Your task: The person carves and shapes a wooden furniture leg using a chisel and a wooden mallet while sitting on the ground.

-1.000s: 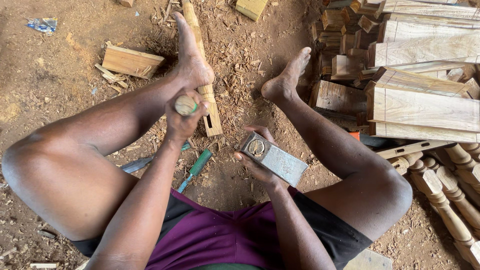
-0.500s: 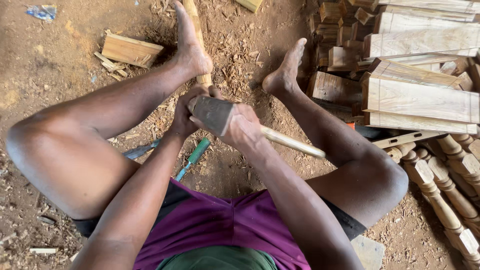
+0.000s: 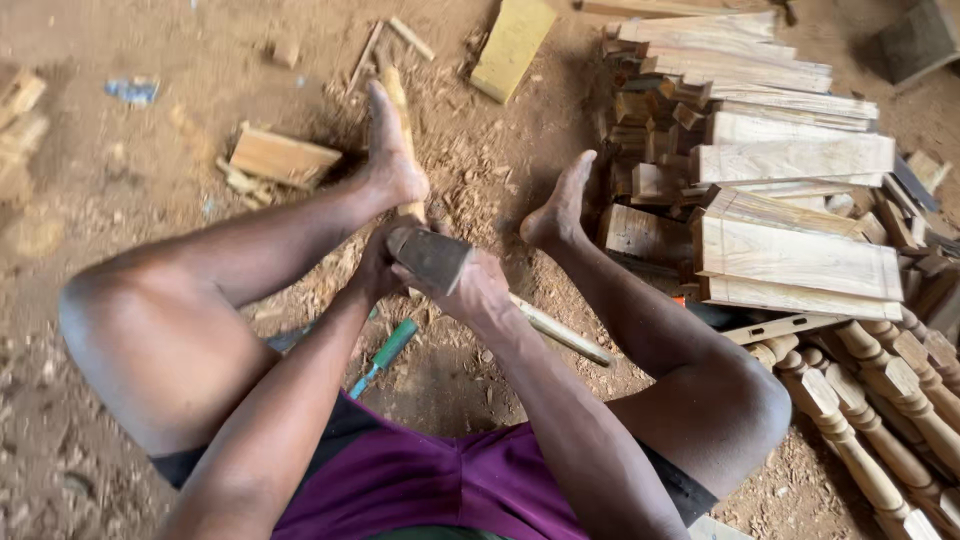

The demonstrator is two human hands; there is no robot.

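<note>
My right hand (image 3: pixel 482 292) grips a hammer just behind its dark metal head (image 3: pixel 432 256). The pale wooden handle (image 3: pixel 562 332) sticks out to the lower right. The head rests against the top of my left hand (image 3: pixel 375 270), which is closed around a tool that the hammer hides. Both hands sit just below my left foot (image 3: pixel 392 165). That foot presses down on a long narrow piece of wood (image 3: pixel 398 95) lying on the dirt. My right foot (image 3: pixel 560 205) rests beside the timber pile.
A green-handled tool (image 3: pixel 385 355) lies on the ground between my legs. Stacked sawn wood blocks (image 3: pixel 795 255) and turned balusters (image 3: pixel 880 420) fill the right side. A wood offcut (image 3: pixel 283 157) and a yellow block (image 3: pixel 512 45) lie farther out, among wood chips.
A second ago my right hand held the hammer raised to the right, with a round wooden tool handle visible in my left fist. The hammer then swung down onto that fist and stays there.
</note>
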